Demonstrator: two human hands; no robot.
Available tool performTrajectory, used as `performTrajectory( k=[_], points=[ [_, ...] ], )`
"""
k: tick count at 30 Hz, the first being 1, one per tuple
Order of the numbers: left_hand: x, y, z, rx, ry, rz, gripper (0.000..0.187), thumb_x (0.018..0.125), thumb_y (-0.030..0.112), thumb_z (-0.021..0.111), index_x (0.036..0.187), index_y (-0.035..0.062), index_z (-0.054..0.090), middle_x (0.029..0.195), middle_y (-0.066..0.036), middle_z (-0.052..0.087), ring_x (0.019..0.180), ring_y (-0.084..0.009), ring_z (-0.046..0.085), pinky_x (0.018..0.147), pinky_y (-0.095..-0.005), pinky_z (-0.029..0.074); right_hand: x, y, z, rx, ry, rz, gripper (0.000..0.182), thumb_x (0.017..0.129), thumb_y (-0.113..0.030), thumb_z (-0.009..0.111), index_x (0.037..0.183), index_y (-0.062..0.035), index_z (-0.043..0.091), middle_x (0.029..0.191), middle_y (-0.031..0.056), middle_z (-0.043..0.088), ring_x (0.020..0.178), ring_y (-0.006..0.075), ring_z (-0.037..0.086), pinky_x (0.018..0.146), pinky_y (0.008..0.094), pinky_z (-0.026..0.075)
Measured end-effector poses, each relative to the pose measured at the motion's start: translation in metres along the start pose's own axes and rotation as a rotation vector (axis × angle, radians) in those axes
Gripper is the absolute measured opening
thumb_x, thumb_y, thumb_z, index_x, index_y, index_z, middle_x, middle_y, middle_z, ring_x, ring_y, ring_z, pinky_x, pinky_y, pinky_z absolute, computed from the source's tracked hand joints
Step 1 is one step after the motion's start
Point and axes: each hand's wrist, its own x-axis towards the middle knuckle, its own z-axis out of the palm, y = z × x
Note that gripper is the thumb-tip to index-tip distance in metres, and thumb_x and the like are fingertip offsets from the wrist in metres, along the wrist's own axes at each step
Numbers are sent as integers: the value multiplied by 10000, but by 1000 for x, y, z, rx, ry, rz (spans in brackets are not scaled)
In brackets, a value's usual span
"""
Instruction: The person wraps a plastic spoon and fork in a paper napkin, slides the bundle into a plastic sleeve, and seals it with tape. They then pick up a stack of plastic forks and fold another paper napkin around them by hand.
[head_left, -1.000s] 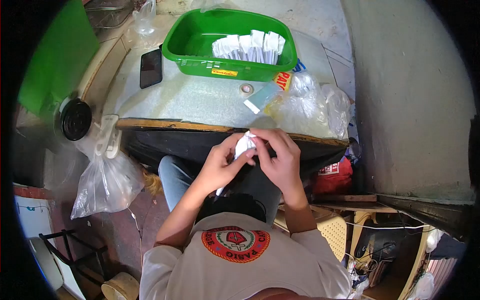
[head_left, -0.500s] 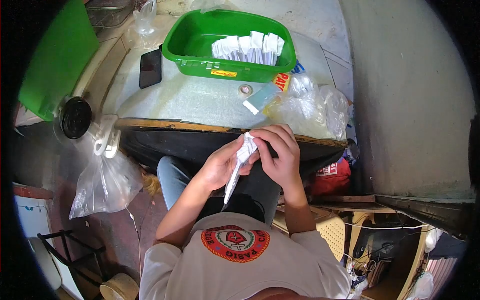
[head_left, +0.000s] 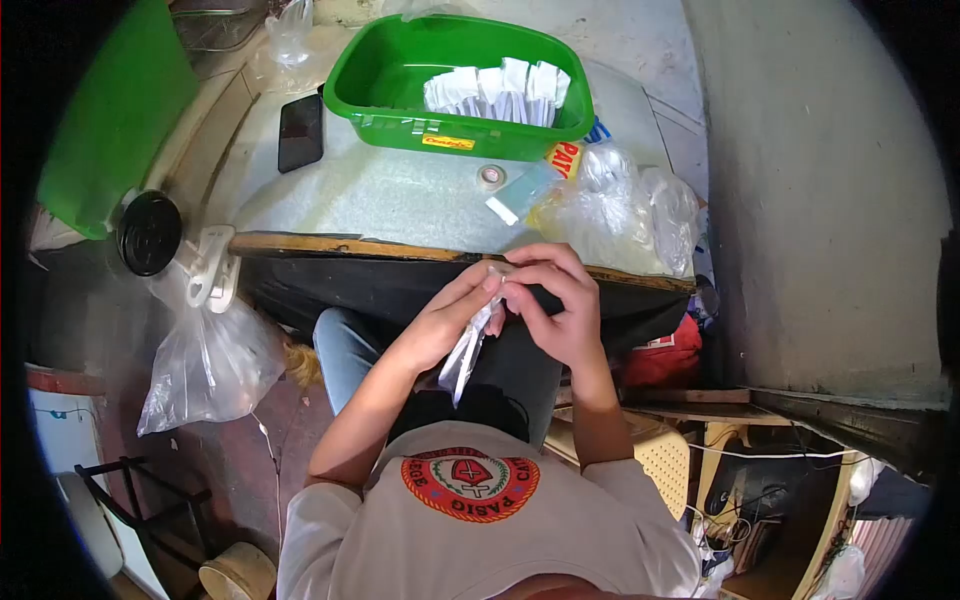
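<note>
A small folded white packet (head_left: pixel 466 350), partly glossy like clear plastic, hangs between my hands above my lap, its narrow end pointing down. My left hand (head_left: pixel 448 318) is closed round its upper part, thumb on top. The thumb and fingertips of my right hand (head_left: pixel 557 298) pinch the packet's top end. What exactly is inside the packet I cannot make out. Beyond the table edge, a green basin (head_left: pixel 400 125) holds a row of similar white packets (head_left: pixel 500 92) standing on end at its right side.
On the table (head_left: pixel 380 200) lie a black phone (head_left: pixel 300 133), a roll of tape (head_left: pixel 491 177) and clear plastic bags (head_left: pixel 610 205). A clip-on fan (head_left: pixel 150 234) and a hanging plastic bag (head_left: pixel 215 365) are at the left. A grey wall (head_left: pixel 820 200) rises at the right.
The packet has turned in my left hand, and its lower part now looks wider. My right fingers have shifted to pinch its top end. The basin and table items have stayed put.
</note>
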Motion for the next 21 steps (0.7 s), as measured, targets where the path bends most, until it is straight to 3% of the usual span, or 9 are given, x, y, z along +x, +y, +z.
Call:
performTrajectory(
  k=[3, 5, 9, 14, 16, 21],
  points=[
    [-3, 6, 4, -72, 15, -20, 337, 1042, 309, 401, 1194, 27, 505, 887, -38, 604, 720, -73, 545, 638, -197, 428, 4, 4, -1, 47, 27, 7, 78, 778, -2, 695, 854, -11, 685, 988, 100, 663, 869, 224, 648, 793, 313, 504],
    [-7, 6, 0, 62, -11, -54, 344, 1039, 288, 413, 1243, 20, 485, 978, -73, 635, 728, -84, 576, 647, -207, 456, 7, 6, 0, 23, 46, -19, 72, 780, 0, 694, 851, -4, 686, 961, 101, 673, 871, 217, 657, 779, 308, 510],
    [-9, 1, -5, 153, -14, -55, 353, 1039, 278, 411, 1266, 17, 483, 965, -73, 630, 688, -87, 577, 599, -211, 442, 8, 8, 2, 12, 66, -27, 56, 780, 21, 687, 832, 9, 668, 939, 110, 676, 859, 220, 661, 778, 308, 511],
    [-15, 2, -9, 361, 45, -118, 280, 1021, 262, 477, 1138, 17, 544, 802, -21, 646, 539, -57, 535, 511, -193, 419, 11, 6, 1, -161, 90, -99, 82, 785, -6, 698, 795, 11, 618, 905, 104, 654, 789, 206, 652, 727, 306, 516],
    [-18, 0, -9, 343, 66, -127, 268, 1017, 263, 489, 1094, 16, 556, 770, -12, 634, 531, -56, 529, 500, -197, 415, 12, 1, 0, 5, 38, 113, 119, 802, -18, 703, 793, 13, 588, 925, 101, 622, 768, 175, 632, 698, 274, 508],
    [-21, 6, -9, 417, 110, -126, 259, 1016, 264, 488, 988, 19, 567, 686, 3, 592, 503, -61, 510, 472, -220, 407, 13, 12, -13, 72, -153, 84, 137, 826, -22, 697, 799, 18, 569, 950, 85, 586, 749, 139, 598, 678, 242, 494]
  ],
)
